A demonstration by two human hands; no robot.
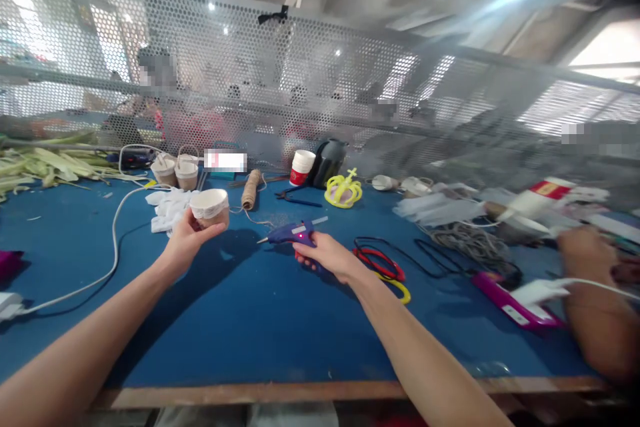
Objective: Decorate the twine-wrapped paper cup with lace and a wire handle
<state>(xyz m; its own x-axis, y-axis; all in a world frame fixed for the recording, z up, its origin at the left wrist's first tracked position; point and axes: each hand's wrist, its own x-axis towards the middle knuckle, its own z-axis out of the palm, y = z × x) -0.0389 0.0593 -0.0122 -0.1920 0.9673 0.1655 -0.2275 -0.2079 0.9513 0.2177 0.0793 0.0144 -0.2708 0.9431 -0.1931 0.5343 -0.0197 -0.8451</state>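
My left hand (187,240) is wrapped round a small tan cup (213,217) with a white, lace-like band at its rim, held up over the blue table (240,333). A blue hot glue gun (290,233) is in my right hand (320,255); its red light is lit, a clear glue stick pokes out of the back, and the nozzle points left toward the cup. Crumpled white fabric (170,208) lies just behind my left hand. Beyond the glue gun sit a twine spool (251,190), dark pliers (300,199) and a yellow crown-shaped piece (343,191).
Similar handled cups (187,175) stand at the back left beside pale husks (50,163). Scissors with red and yellow handles (400,288) lie near my right forearm. A purple power strip (520,310), cords and another person's arm (595,293) occupy the right. Perforated metal screen (320,73) behind.
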